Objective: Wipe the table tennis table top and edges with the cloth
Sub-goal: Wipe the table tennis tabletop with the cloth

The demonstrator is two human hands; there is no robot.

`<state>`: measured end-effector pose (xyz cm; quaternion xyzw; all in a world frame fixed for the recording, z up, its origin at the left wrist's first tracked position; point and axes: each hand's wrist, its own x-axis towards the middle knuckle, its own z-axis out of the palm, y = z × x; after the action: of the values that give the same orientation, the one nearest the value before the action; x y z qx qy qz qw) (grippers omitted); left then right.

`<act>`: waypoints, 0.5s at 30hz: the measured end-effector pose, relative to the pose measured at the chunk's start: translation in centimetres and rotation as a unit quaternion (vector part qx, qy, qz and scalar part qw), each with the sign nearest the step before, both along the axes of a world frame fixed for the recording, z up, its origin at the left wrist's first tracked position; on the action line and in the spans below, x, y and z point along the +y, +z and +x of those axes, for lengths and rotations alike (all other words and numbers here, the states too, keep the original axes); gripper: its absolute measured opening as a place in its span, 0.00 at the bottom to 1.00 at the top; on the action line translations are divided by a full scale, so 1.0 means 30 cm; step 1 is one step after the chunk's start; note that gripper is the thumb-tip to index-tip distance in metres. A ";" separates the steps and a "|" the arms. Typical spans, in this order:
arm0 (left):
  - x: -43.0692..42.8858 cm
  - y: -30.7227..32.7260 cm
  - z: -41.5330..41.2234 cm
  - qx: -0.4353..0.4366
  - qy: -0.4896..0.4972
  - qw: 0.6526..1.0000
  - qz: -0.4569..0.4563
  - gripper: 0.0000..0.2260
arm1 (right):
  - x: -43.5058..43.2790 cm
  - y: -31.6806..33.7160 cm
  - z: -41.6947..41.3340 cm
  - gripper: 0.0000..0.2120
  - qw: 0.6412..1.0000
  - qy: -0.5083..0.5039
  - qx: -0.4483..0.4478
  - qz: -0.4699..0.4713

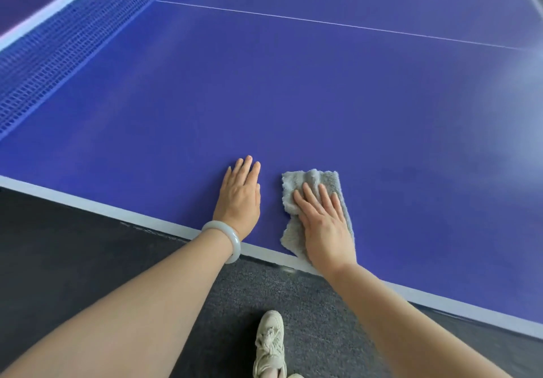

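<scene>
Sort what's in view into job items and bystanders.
Job: cloth, pressed under the right hand; table top; its pale edge; left hand resting flat on the top.
Bystanders: net; bracelet; shoe; carpet.

Games rm: ping-pong table (293, 98), net (58, 54)

Bright, even daylight — glare at right, edges warped.
</scene>
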<state>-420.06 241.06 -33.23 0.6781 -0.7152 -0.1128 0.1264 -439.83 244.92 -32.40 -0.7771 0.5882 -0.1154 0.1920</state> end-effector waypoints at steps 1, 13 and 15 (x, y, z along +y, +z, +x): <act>0.046 0.011 -0.003 0.005 0.001 1.000 0.016 0.22 | 0.005 0.029 -0.023 0.20 0.998 0.047 -0.025 0.027; 0.406 0.439 0.063 0.181 0.097 0.941 0.268 0.12 | 0.235 0.444 0.043 0.14 0.958 0.004 -0.205 0.202; 0.463 0.513 0.075 0.240 0.125 0.931 0.243 0.12 | 0.269 0.537 0.119 0.23 0.943 0.014 -0.274 0.188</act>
<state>-417.81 254.96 -17.83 0.7248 -0.5235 -0.4259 0.1388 -436.27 252.98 -16.30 -0.6737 0.5128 -0.2085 0.4896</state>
